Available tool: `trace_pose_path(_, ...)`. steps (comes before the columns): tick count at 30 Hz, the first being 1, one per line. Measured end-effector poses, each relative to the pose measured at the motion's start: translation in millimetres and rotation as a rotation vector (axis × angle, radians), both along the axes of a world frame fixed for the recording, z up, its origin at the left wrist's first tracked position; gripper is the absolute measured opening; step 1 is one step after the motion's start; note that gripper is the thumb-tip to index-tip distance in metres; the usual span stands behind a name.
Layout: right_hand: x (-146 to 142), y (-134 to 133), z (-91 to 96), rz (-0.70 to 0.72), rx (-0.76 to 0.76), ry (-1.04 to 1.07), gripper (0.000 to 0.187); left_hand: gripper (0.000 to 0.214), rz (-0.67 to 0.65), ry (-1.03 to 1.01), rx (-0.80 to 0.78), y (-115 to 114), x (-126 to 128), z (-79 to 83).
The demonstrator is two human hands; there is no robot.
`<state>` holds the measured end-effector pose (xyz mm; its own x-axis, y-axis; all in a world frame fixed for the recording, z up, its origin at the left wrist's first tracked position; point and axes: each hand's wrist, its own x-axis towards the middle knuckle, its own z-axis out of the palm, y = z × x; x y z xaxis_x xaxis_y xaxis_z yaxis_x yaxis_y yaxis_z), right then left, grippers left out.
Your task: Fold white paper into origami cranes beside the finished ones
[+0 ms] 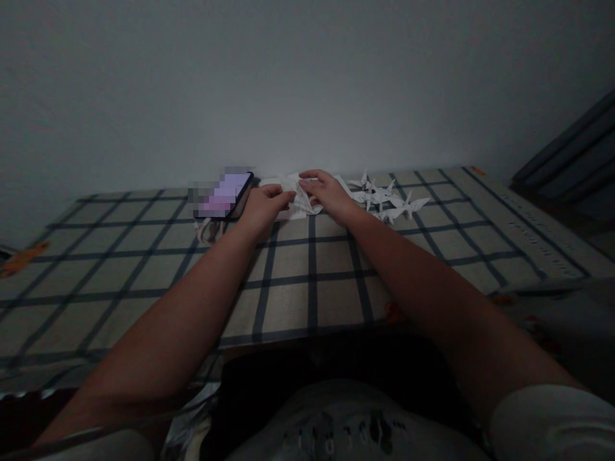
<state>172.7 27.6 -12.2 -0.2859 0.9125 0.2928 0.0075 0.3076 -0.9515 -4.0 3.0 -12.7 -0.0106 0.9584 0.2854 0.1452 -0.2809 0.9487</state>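
Observation:
A partly folded piece of white paper [302,203] lies near the back of the table, between my two hands. From its left side my left hand [264,203] reaches in, fingers curled and thumb against the paper's edge. My right hand [329,192] comes from the other side, fingers bent over the paper with its upper part between them and the thumb. More white paper lies flat behind and beneath the hands. Just right of my right hand sits a cluster of several folded paper cranes [396,210] with pointed wings.
Left of my left hand, a phone [234,192] with a lit purple screen leans upright, a pale cord [207,232] at its base. A checked tablecloth [293,282] covers the table. Behind it rises a plain wall [307,83]; dark folded fabric [571,150] hangs at right.

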Motion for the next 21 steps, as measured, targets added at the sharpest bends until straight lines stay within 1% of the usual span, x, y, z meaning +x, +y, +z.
trace_pose_path(3,1.0,2.0,-0.9,0.025,-0.034,0.008,0.018,0.025,-0.027,-0.013,-0.026,-1.3,2.2,1.2)
trace_pose_path(7,0.9,4.1,-2.8,-0.005,-0.052,0.048,0.016,0.041,-0.018,-0.164,-0.058,-2.9,6.8,4.8)
trace_pose_path(9,0.0,4.3,-2.3,-0.037,-0.082,0.082,0.015,0.046,-0.072,-0.232,-0.095,-3.8,8.1,6.5)
trace_pose_path(11,-0.7,3.8,-0.8,-0.052,-0.103,0.104,0.014,0.045,-0.146,-0.261,-0.142,-4.3,8.6,6.9)
trace_pose_path(13,-0.9,2.6,1.2,-0.048,-0.116,0.121,0.014,0.043,-0.189,-0.282,-0.172,-4.5,8.6,6.3)
trace_pose_path(15,-0.6,1.1,3.1,-0.039,-0.133,0.136,0.014,0.043,-0.186,-0.290,-0.180,-4.4,8.6,5.4)
trace_pose_path(21,1.4,0.4,4.3,-0.017,-0.170,0.129,0.015,0.046,-0.089,-0.234,-0.143,-2.9,9.0,3.7)
